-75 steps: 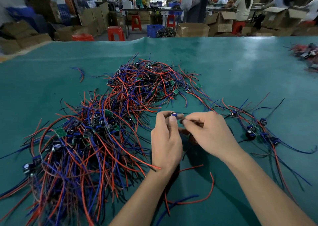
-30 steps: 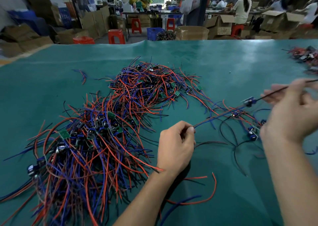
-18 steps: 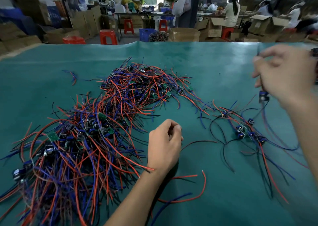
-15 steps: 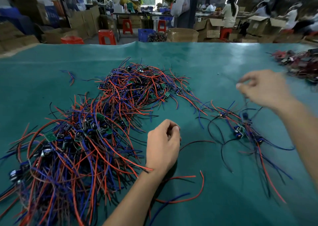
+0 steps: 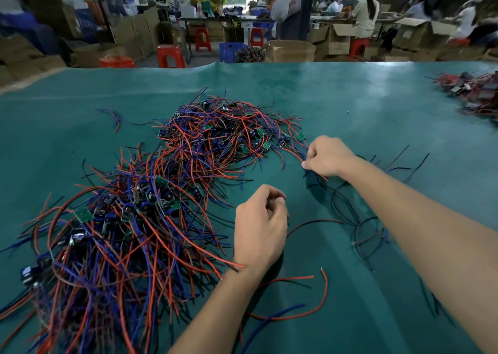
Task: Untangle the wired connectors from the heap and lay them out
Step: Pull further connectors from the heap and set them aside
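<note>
Big heap [image 5: 151, 205] of red, blue and black wires with little green boards and dark connectors sits on the green table [image 5: 363, 105], spreading from the near left up toward the middle.

Left hand [image 5: 260, 227] is just off the heap's right edge, knuckles up, fingers curled in toward the thumb. A thin dark wire [image 5: 315, 223] runs out from under it to the right, so it looks pinched there, but the fingertips are tucked under and I can't really tell what's between them.

Right hand [image 5: 327, 155] is further back, at the heap's far right fringe. Fingers are curled tight, tips pressed down at the table and closed on a red wire [image 5: 319, 174] that comes out just under the hand. Narrow grip, no gap showing.

Right of the hands, partly under the right forearm, a few black wires [image 5: 358, 227] lie looped on the table, apart from the heap. Loose red and blue strands [image 5: 304, 308] sit near the left wrist. Another smaller pile [image 5: 474, 92] is way off at the far right edge.
</note>
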Demonstrator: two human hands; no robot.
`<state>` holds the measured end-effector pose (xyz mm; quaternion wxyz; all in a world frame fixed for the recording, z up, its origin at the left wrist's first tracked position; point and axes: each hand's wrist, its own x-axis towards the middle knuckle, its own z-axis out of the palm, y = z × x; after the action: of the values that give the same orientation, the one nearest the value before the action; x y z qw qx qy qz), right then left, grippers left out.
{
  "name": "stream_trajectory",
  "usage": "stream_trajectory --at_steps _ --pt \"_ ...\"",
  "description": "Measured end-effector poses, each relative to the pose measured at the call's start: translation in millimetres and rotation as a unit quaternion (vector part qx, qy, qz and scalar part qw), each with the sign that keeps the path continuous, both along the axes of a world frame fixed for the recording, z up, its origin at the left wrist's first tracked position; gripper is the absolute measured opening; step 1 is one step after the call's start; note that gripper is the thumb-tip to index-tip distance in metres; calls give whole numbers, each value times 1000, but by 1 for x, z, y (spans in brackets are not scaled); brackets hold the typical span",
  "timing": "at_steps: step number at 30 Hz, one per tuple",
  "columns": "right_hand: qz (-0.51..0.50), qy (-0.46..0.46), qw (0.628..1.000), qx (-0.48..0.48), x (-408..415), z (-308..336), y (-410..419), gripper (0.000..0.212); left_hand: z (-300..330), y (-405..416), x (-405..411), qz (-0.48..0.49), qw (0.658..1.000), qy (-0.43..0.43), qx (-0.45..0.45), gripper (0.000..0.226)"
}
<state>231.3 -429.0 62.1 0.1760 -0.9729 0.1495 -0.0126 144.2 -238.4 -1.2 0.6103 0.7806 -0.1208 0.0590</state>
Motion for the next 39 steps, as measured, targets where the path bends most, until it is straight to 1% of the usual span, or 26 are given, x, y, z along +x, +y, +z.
stream_trajectory --at_steps 2,4,8,10,13,15,17,20,23,24,26,27,29,30,32,34,35,37,38,39 --pt "-3 -16 999 39 -4 7 3 24 0 0 0 1 1000 1 -4 11" --pt "-11 -49 994 101 -12 16 7 26 -1 0 1 12 1000 -3 -10 10" --pt "-12 -102 967 235 -43 30 20 26 3 1 0 44 999 -24 -16 11" --pt "18 -96 953 287 -63 29 32 23 6 2 -1 53 998 -16 -30 20" --pt "79 -71 942 318 -89 11 46 24 11 4 -4 55 996 21 -73 35" --pt "88 -79 921 371 -98 -1 48 19 13 5 -3 52 995 34 -75 38" --pt "100 -87 894 427 -103 -9 46 16 13 4 -3 49 997 32 -50 35" --pt "140 -76 879 450 -106 -14 46 16 13 4 -1 57 998 30 -25 26" --pt "157 -48 873 459 -105 -15 48 14 14 4 -1 80 995 43 -46 21" --pt "149 -50 865 476 -104 -16 48 12 14 4 -2 85 994 45 -51 19" --pt "115 -76 833 536 -101 -15 47 12 14 4 -1 92 994 39 -50 15" --pt "89 -100 815 564 -99 -15 45 15 14 4 -1 93 994 37 -44 15" --pt "30 -147 777 611 -98 -13 41 21 14 4 -1 97 994 35 -34 24" --pt "8 -163 753 637 -98 -11 40 18 12 4 -1 103 994 31 -26 26" --pt "-17 -175 708 684 -98 -9 38 10 12 6 -1 127 992 20 -5 22" --pt "-23 -175 680 712 -98 -7 38 4 9 8 0 144 989 18 -3 19" --pt "-29 -174 661 729 -98 -6 38 3 10 8 1 145 989 23 -16 20" --pt "-38 -172 601 779 -97 -6 35 11 13 9 0 151 987 23 -43 24" --pt "-37 -168 569 804 -97 -6 33 12 14 9 -2 159 986 8 -52 22" --pt "-30 -161 542 824 -97 -6 32 7 14 8 -3 165 984 -15 -65 16"
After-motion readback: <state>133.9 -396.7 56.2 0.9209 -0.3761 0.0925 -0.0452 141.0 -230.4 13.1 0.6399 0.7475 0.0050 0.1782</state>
